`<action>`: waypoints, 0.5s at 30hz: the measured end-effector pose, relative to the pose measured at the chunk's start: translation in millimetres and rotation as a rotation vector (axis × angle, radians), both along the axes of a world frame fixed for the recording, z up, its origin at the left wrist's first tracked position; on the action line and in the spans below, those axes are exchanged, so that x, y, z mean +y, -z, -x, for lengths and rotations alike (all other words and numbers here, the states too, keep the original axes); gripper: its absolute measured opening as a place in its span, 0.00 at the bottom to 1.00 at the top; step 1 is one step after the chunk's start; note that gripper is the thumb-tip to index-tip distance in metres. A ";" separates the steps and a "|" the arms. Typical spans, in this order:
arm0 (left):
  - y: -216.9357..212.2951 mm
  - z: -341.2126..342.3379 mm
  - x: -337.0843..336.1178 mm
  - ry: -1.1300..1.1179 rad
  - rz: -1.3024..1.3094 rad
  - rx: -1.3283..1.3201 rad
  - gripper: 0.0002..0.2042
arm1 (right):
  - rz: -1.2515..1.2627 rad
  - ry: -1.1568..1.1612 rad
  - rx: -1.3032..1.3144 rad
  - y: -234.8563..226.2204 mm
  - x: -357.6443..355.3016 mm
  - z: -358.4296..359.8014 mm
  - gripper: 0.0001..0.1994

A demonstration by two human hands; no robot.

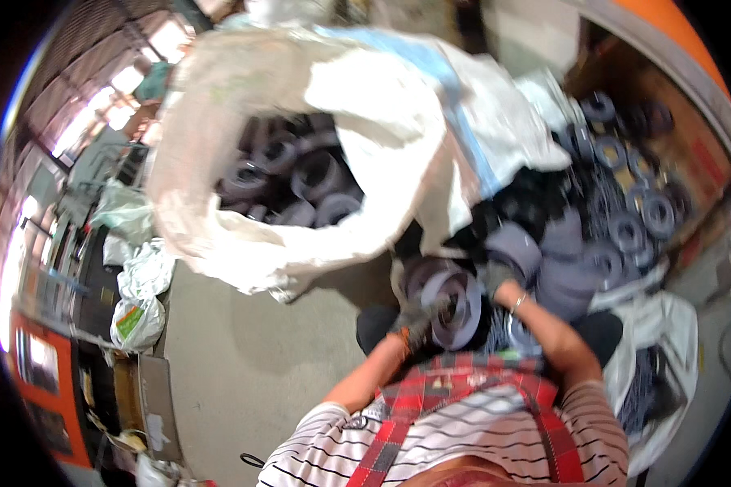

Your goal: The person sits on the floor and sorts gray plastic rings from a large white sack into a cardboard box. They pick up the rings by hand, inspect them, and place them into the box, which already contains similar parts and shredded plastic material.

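Close in front of my body, my left hand (418, 325), in a dark grey glove, grips a grey plastic ring (469, 325) at its left side, with the fingertips reaching into the opening. On the ring's other side is my right hand (499, 278), also gloved, a bracelet on its wrist. Its fingers are blurred and partly hidden, so their grip cannot be made out. Just beyond it lies a curved grey plastic piece (513, 246). More grey pieces (573, 280) are heaped to the right of my hands.
A large white woven sack (398, 154) stands open ahead, with grey rings (317, 174) inside. A brown-walled bin (658, 97) at the right holds more rings (658, 213). White bags (146, 272) and an orange machine (45, 365) stand at the left. A white sack (674, 341) lies lower right.
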State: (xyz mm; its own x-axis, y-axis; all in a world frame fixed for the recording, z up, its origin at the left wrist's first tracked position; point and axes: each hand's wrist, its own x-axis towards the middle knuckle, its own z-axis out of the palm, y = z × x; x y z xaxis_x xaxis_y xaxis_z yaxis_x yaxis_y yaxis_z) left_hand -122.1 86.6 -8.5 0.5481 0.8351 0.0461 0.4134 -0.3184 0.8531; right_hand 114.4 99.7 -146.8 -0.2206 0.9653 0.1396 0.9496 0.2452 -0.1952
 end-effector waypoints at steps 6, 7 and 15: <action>-9.7 18.3 3.3 -0.344 0.387 -0.297 0.34 | 0.188 0.085 0.028 5.6 61.2 41.9 0.17; -17.7 14.2 -1.6 -0.387 0.374 -0.305 0.32 | 0.208 0.092 0.026 4.8 67.3 40.4 0.17; -10.4 2.5 -11.3 -0.496 0.446 -0.372 0.29 | 0.497 0.069 -0.021 -1.3 44.8 16.8 0.16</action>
State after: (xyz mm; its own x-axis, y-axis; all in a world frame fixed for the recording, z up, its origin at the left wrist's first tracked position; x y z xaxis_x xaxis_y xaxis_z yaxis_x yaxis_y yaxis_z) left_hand -124.6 75.2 1.8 0.1181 0.9622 -0.2455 0.0783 0.2374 0.9682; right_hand 97.6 144.5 -145.5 -0.1516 0.9264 -0.3446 0.9653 0.0638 -0.2532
